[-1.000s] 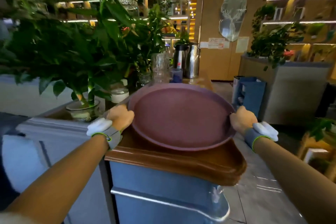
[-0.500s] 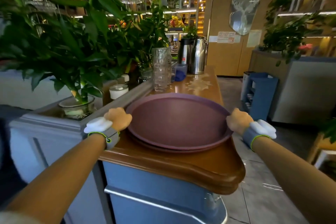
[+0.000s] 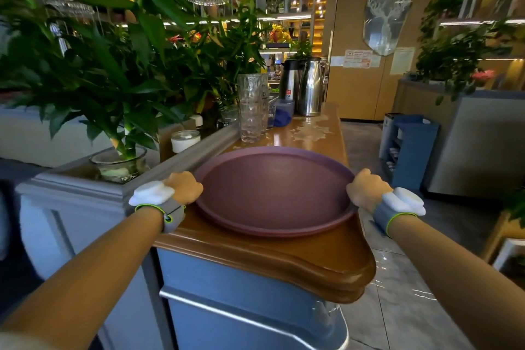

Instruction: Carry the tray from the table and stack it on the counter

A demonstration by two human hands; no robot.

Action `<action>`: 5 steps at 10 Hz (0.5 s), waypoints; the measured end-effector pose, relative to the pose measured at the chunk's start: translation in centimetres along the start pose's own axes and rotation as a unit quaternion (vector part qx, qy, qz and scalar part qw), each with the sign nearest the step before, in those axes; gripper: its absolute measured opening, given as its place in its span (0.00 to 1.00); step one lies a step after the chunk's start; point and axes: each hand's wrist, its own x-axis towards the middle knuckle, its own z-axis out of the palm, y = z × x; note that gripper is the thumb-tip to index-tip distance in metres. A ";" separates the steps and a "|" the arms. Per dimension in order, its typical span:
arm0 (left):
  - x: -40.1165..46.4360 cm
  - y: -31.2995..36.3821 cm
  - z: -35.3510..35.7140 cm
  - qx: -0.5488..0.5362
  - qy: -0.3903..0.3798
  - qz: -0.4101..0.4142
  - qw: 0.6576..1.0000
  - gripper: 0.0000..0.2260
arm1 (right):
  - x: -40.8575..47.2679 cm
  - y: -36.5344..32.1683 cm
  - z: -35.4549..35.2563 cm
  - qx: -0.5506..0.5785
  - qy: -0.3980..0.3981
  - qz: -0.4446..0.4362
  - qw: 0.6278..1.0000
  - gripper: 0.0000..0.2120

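A round maroon tray [image 3: 272, 190] lies at the near end of the brown wooden counter [image 3: 298, 261], on top of another tray of the same colour whose rim [image 3: 255, 229] shows beneath it. My left hand [image 3: 184, 187] grips the tray's left rim. On the opposite rim sits my right hand [image 3: 366, 189], fingers curled over the edge. Both wrists wear grey bands with white pads.
A stack of clear glasses [image 3: 251, 108] stands just beyond the tray, with two metal jugs [image 3: 305, 85] and a blue cloth [image 3: 281, 116] farther back. Potted plants [image 3: 119, 71] crowd the ledge on the left. A blue cabinet [image 3: 409, 148] stands on the floor at right.
The tray has come down from above the counter's end onto the tray lying there. Both hands stayed on its rims and sank with it.
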 end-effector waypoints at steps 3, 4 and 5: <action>-1.6 -0.7 -1.0 0.003 -0.022 0.010 1.000 0.16 | -0.3 0.5 -0.8 -0.026 -0.017 -0.057 0.998 0.19; -2.0 -0.7 -1.5 0.014 -0.038 0.018 0.999 0.14 | -0.4 0.8 -1.3 -0.041 -0.024 -0.074 0.996 0.18; -3.1 -0.4 -2.5 -0.013 -0.085 -0.005 0.996 0.16 | -0.5 0.9 -2.4 -0.039 -0.028 -0.076 0.996 0.16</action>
